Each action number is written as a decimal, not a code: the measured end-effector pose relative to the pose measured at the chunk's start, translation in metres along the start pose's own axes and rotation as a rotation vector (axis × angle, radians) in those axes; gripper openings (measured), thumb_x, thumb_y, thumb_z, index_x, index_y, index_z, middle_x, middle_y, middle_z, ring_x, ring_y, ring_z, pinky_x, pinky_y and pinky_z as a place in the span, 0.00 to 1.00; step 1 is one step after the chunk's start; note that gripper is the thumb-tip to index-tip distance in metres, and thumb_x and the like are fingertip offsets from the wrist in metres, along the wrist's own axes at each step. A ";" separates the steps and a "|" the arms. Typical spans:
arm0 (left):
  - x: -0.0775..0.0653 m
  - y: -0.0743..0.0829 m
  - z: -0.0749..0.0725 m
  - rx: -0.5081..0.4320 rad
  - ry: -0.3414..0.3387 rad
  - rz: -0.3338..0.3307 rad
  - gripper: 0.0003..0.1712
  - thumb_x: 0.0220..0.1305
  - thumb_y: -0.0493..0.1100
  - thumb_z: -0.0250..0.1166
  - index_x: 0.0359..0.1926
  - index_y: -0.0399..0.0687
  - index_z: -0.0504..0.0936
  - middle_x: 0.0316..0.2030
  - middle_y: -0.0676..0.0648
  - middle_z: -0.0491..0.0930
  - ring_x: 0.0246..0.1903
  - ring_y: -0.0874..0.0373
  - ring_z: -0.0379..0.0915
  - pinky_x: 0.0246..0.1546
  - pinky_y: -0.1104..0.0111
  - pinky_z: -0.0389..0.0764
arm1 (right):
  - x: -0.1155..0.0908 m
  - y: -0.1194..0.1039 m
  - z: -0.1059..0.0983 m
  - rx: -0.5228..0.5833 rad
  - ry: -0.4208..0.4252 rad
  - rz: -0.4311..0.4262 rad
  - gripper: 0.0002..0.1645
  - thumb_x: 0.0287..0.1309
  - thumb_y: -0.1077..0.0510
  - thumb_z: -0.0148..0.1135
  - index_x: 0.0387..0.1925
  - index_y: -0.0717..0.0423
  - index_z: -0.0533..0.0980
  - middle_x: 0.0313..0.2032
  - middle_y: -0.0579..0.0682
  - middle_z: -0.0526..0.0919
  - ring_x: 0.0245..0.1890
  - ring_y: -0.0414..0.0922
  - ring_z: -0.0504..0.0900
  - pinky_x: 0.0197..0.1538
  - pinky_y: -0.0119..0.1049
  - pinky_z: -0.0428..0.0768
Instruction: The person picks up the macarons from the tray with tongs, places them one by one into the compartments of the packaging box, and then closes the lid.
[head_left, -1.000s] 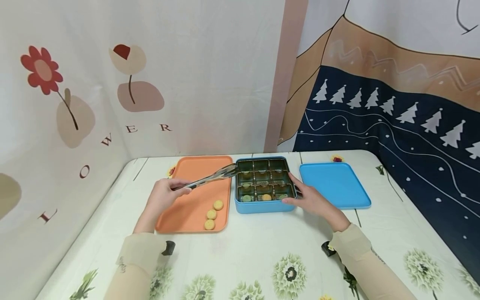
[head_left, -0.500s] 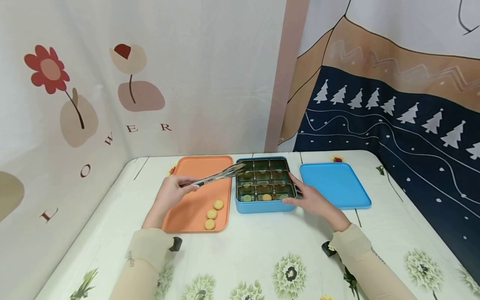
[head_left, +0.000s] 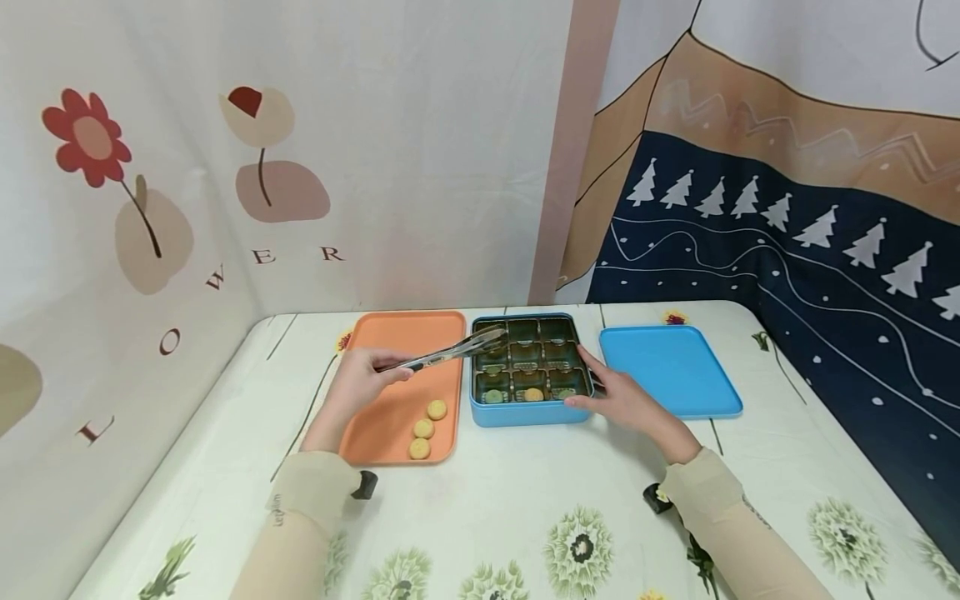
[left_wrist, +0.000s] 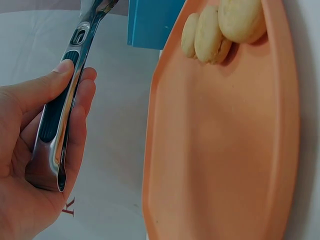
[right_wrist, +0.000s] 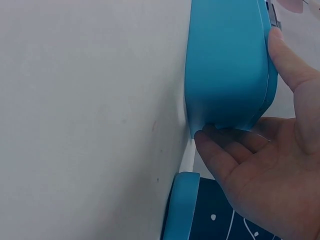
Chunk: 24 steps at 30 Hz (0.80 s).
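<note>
Metal tongs [head_left: 448,349] with dark grip pads lie in my left hand [head_left: 358,385], thumb on one arm and fingers along the other. Their tips reach over the back-left compartment of a blue box [head_left: 528,415]. A dark insert divides the box into several compartments; green and orange macarons [head_left: 533,395] sit in its front row. My right hand [head_left: 624,402] holds the box at its right side, thumb at the front-right rim and fingers against the side wall. Three yellow macarons [head_left: 423,428] lie on the orange tray [head_left: 390,433], below and right of my left hand.
To the right of the box lies a blue lid [head_left: 671,371], flat on the flowered tablecloth [head_left: 487,500]. Printed curtains [head_left: 420,150] hang behind the table and along both sides.
My left hand has moved rightward with the tongs, carrying their tips from the box's left rim to over its back-left compartment. My right hand and the box have stayed in place.
</note>
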<state>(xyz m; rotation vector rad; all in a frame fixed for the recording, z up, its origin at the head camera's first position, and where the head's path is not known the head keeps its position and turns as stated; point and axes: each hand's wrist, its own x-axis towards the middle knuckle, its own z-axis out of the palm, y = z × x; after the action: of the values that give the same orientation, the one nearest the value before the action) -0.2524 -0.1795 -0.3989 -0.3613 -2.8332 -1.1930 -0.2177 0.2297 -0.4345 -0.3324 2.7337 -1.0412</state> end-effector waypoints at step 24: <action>0.008 0.013 0.022 -0.035 -0.064 0.012 0.13 0.62 0.41 0.71 0.48 0.45 0.88 0.43 0.43 0.89 0.34 0.59 0.80 0.34 0.68 0.78 | -0.001 -0.002 -0.001 0.008 -0.004 0.010 0.60 0.61 0.36 0.64 0.80 0.47 0.40 0.74 0.71 0.54 0.67 0.68 0.67 0.56 0.57 0.75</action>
<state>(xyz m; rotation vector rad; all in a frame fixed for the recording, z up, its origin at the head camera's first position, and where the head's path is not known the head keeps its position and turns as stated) -0.2566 -0.1537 -0.4045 -0.4253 -2.8619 -1.2532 -0.2170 0.2294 -0.4323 -0.3194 2.7235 -1.0480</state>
